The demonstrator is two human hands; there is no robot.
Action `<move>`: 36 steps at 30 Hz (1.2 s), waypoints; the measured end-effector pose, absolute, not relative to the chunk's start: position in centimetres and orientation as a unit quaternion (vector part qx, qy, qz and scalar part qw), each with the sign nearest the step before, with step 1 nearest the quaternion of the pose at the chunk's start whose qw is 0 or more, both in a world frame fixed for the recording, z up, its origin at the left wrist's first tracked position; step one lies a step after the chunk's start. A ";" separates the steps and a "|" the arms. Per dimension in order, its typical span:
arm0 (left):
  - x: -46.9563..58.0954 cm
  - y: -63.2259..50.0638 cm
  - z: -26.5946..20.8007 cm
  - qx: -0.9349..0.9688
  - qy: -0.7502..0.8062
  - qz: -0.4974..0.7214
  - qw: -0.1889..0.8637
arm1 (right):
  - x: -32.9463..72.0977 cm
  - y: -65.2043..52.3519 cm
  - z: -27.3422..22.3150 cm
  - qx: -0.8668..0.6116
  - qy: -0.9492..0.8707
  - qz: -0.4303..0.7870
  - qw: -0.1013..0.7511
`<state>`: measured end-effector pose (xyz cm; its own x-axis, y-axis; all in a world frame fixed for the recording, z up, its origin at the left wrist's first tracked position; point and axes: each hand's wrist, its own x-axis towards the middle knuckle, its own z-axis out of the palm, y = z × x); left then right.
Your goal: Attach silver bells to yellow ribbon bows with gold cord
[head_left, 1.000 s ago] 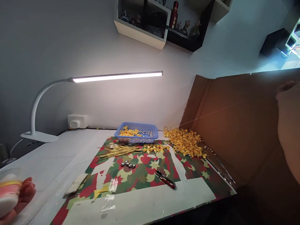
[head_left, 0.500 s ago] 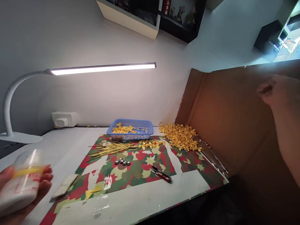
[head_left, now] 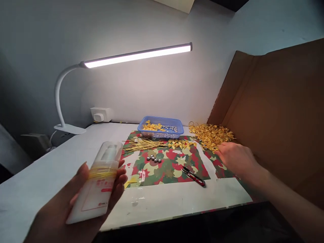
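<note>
In my left hand (head_left: 63, 199) is a whitish pump bottle (head_left: 97, 189) with a clear cap, tilted to the right. Yellow thread or bands (head_left: 102, 173) are wound round its middle. My right hand (head_left: 234, 155) is at the right edge of a heap of gold ribbon bows (head_left: 211, 134), back of the hand up. Its fingers are curled down and partly hidden; what they grip, if anything, I cannot make out. Between the hands lie red-handled thread snips (head_left: 193, 176), several silver beads (head_left: 154, 158), a row of yellow bows (head_left: 181, 144) and thin golden strips (head_left: 144, 145).
A blue basket (head_left: 160, 134) with yellow bows and silver beads stands at the back. A lit desk lamp (head_left: 139, 55) arches over the table. A cardboard panel (head_left: 278, 118) rises along the right side. A patterned sheet (head_left: 174, 165) covers part of the tabletop.
My right hand has come down from high in front of the cardboard to the heap's right edge. The bottle, in my left hand, appears further right and higher in view. The camera view has shifted.
</note>
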<state>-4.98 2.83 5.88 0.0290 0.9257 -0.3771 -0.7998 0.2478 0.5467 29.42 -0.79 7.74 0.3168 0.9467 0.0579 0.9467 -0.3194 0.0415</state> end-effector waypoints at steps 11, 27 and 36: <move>-2.7 0.8 4.2 0.152 0.398 0.522 0.739 | 23.9 1.4 -1.4 -0.744 -0.655 0.054 0.120; -3.8 0.2 2.4 0.226 0.158 0.501 0.820 | 9.7 -4.0 -0.2 -0.347 -0.332 0.739 0.474; -4.1 -0.4 3.9 0.192 0.226 0.472 0.830 | 8.8 -4.3 0.3 -0.294 -0.276 0.787 0.467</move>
<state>-4.07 -0.42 3.88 0.4518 0.8707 -0.1945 -0.6973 0.4806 0.5318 8.79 -4.34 0.30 -0.3908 0.8972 -0.2058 -0.5722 -0.4119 -0.7091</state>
